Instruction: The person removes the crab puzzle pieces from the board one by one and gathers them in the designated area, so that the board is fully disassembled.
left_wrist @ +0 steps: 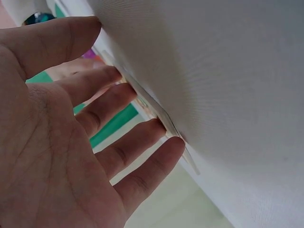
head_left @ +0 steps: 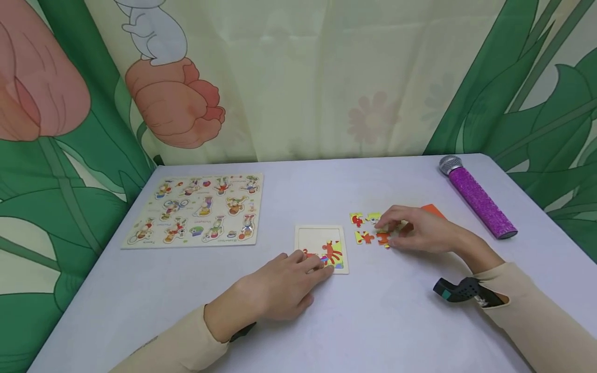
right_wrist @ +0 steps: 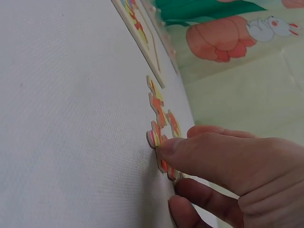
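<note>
A small square puzzle frame (head_left: 313, 234) lies at the middle of the table, with red, yellow and blue puzzle pieces (head_left: 333, 252) fitted in its near part. My left hand (head_left: 283, 288) rests its fingertips on the frame's near left part, fingers loosely extended; in the left wrist view they lie along the tray's edge (left_wrist: 159, 113). Right of the frame, my right hand (head_left: 426, 230) reaches over several loose puzzle pieces (head_left: 365, 238), thumb and fingers apart. In the right wrist view, the thumb (right_wrist: 173, 146) touches an orange piece (right_wrist: 164, 164). Its fingers partly hide the others.
A larger picture board (head_left: 200, 212) with character pieces lies at the back left. At the right is a purple glitter microphone (head_left: 482, 202). An orange flat thing (head_left: 434, 210) shows behind the right hand. A printed curtain (head_left: 303, 77) hangs behind the table.
</note>
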`<state>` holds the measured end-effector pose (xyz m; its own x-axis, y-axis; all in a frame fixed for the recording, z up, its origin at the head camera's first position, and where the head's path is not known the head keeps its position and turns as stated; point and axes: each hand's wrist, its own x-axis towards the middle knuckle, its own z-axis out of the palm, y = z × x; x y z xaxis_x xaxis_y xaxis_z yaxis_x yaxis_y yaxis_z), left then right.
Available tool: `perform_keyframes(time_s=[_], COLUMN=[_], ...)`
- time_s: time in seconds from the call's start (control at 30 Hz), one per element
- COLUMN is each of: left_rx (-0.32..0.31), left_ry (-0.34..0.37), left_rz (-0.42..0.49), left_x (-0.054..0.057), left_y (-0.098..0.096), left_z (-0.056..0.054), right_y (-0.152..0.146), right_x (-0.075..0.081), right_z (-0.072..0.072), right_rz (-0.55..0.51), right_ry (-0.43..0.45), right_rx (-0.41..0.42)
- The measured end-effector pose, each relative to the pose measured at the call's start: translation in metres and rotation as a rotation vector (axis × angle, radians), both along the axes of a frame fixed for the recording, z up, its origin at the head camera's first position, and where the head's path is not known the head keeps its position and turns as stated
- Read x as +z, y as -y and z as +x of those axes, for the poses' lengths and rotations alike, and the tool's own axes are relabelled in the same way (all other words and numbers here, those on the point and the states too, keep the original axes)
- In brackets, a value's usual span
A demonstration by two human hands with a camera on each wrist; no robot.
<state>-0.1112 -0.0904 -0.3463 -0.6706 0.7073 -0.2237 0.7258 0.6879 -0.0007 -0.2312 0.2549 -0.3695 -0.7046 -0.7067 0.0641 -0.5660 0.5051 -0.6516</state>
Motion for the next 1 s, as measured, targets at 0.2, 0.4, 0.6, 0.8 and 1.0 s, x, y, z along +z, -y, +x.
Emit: perform_keyframes(time_s=[0.2, 0.4, 0.6, 0.8, 1.0], left_rx=[0.000, 0.001, -0.005, 0.004, 0.015], left_ry=[0.004, 0.010, 0.002, 0.016, 0.025], left_rz=[-0.003, 0.000, -0.006, -0.014, -0.017], left_x=[-0.002, -0.002, -0.001, -0.001, 0.000], left_y=[-0.001, 0.000, 0.000, -0.002, -0.002], left_z=[0.000, -0.001, -0.001, -0.001, -0.001], right_y=[0.000, 0.005, 0.011, 0.020, 0.033], right_x=[-0.002, 0.002, 0.009, 0.014, 0.016], right_z=[0.000, 0.000, 0.001, -0.001, -0.004], right_rz=[-0.021, -0.019, 0.003, 0.000, 0.002], right_ry=[-0.009, -0.024, -0.037, -0.043, -0.018], right_rx=[0.021, 0.019, -0.018, 0.013, 0.050])
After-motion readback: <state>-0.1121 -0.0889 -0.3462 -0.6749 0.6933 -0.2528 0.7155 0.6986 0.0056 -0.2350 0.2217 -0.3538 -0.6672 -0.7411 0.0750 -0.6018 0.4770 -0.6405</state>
